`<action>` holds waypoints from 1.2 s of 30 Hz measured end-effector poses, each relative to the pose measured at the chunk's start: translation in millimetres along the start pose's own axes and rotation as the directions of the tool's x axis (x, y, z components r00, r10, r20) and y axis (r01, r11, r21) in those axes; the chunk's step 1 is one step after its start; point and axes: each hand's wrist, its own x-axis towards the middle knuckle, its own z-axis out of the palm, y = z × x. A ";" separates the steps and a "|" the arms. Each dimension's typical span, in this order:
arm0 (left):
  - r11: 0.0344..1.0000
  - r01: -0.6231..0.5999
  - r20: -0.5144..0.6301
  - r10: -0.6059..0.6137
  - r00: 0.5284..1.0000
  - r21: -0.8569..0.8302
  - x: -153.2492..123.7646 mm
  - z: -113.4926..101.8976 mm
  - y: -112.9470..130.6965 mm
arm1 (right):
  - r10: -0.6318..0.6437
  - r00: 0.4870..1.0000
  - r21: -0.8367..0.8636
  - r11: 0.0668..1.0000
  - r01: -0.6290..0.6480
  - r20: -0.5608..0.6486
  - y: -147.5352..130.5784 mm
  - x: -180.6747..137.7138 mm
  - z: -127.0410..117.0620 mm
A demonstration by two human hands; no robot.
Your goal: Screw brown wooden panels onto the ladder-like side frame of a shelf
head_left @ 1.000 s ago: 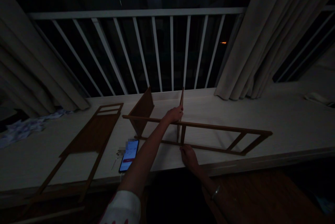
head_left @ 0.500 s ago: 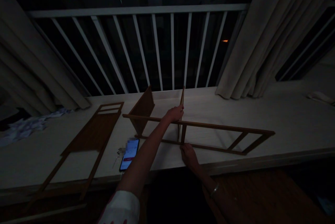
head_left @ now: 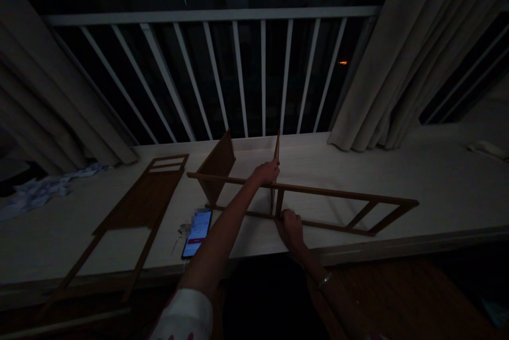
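Observation:
A wooden ladder-like side frame stands on its long edge on the white ledge, with one wooden board upright across its left end. My left hand reaches over the upper rail, closed on a second wooden board, seen nearly edge-on. Low down, where a crossbar meets the bottom rail, my right hand has its fingers bent over that rail. Whether a small part is between those fingers is too dark to tell.
Left of me lies another wooden frame with a panel, its legs past the ledge's front edge. A lit phone rests near my left forearm. A white railing, curtains and crumpled cloth surround the white ledge.
My right hand has shifted slightly up and right, from under the bottom rail to over it. My left hand and the boards stay in place.

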 end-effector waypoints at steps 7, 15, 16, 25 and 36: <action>1.000 0.005 0.026 -0.005 1.000 0.015 -2.8 -2.6 4.5 | -0.104 0.995 -0.049 0.993 0.104 0.005 12.2 1.5 7.0; 1.000 -0.005 0.090 0.004 0.996 0.009 -5.8 -10.7 8.1 | -0.165 0.986 0.061 0.985 0.164 0.013 26.3 7.3 9.4; 1.000 -0.005 0.099 0.005 0.995 0.007 -5.5 -11.3 7.8 | -0.181 0.983 0.065 0.981 0.180 0.013 26.8 7.8 10.4; 0.999 -0.008 0.179 0.016 0.984 -0.048 7.2 -9.8 5.1 | -0.259 0.966 0.055 0.965 0.258 0.017 25.6 13.4 14.2; 0.987 -0.060 0.114 0.078 0.990 -0.147 30.6 6.5 -4.7 | -0.265 0.962 0.068 0.963 0.261 0.066 22.5 23.0 12.7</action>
